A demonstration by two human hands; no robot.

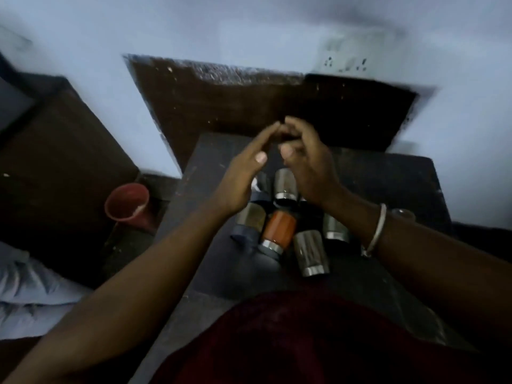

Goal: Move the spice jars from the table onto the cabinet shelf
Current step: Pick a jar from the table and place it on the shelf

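Several spice jars are bunched together on the dark table [388, 184]. One holds orange powder [278, 228]; the others look grey with silvery bands, such as one at the back [285, 184] and one at the front [311, 252]. Both hands hover just above the bunch with fingertips nearly touching. My left hand [243, 173] is flat with fingers stretched out and holds nothing. My right hand [307, 162] is curled, and the dim, blurred view hides whether anything is in it. Behind the table is the dark brown cabinet shelf recess [249, 101] in the wall.
A red cup [127, 200] stands low at the table's left. A dark brown piece of furniture [55, 162] fills the left side, with pale cloth [27, 286] below it. A wall socket [346, 65] sits above the recess. My right wrist wears a bangle [376, 231].
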